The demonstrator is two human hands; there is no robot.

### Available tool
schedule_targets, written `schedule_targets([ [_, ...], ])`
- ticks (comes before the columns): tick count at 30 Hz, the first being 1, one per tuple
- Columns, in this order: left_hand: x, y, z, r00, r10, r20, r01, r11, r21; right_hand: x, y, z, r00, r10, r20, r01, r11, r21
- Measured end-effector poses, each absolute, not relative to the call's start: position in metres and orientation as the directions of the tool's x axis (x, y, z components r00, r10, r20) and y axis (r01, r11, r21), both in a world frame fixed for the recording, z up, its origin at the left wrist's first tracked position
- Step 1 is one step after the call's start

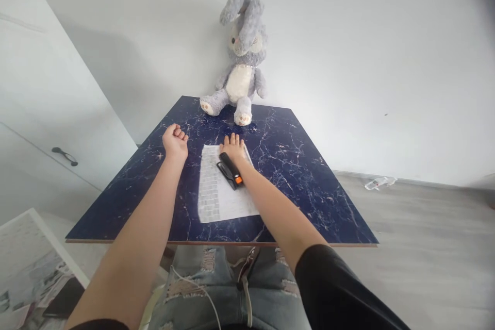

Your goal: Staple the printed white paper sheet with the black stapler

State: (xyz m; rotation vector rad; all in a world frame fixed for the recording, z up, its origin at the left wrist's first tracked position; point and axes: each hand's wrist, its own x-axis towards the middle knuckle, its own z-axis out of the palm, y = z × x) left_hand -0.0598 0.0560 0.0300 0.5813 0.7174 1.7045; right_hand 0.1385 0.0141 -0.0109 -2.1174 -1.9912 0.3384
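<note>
A black stapler [230, 170] with an orange end lies slantwise on a sheet of paper [228, 206]. Lines of print show down the sheet's left side. My right hand [233, 148] rests flat over the paper's far edge, fingers spread and pointing away from me; its wrist is right beside the stapler. To the left of the sheet, my left hand [176, 140] is curled into a fist above the tabletop, apart from the paper, and nothing shows in it.
A grey plush rabbit [240, 82] sits at the back of the dark blue marbled table [294, 185], against the wall. On the left stands a white cabinet [46, 93]. A white-framed board [34, 252] is at lower left. A clear plastic item [380, 182] lies on the floor.
</note>
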Motion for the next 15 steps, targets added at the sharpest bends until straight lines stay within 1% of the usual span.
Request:
schedule_targets([
  [4,-0.079,0.059,0.034,-0.258,0.966,0.027,-0.712,-0.209,0.67,0.076,0.038,-0.009,-0.015,1.0,-0.01,0.925,0.01,-0.379],
  [8,-0.087,0.059,0.036,-0.257,0.966,0.031,-0.742,-0.218,0.634,0.051,0.043,-0.002,-0.111,0.993,0.032,0.909,0.114,-0.4],
  [10,-0.086,0.057,0.037,-0.262,0.965,0.032,-0.738,-0.221,0.638,0.056,0.035,0.003,-0.206,0.975,0.084,0.886,0.222,-0.407],
  [12,-0.084,0.055,0.039,-0.273,0.961,0.045,-0.719,-0.235,0.654,0.069,0.022,0.006,-0.359,0.927,0.111,0.835,0.372,-0.405],
  [13,-0.082,0.053,0.039,-0.281,0.958,0.054,-0.71,-0.245,0.66,0.078,0.015,0.007,-0.435,0.894,0.108,0.804,0.439,-0.4],
  [15,-0.077,0.051,0.04,-0.296,0.953,0.066,-0.709,-0.265,0.653,0.096,0.001,0.005,-0.517,0.85,0.097,0.767,0.511,-0.388],
])
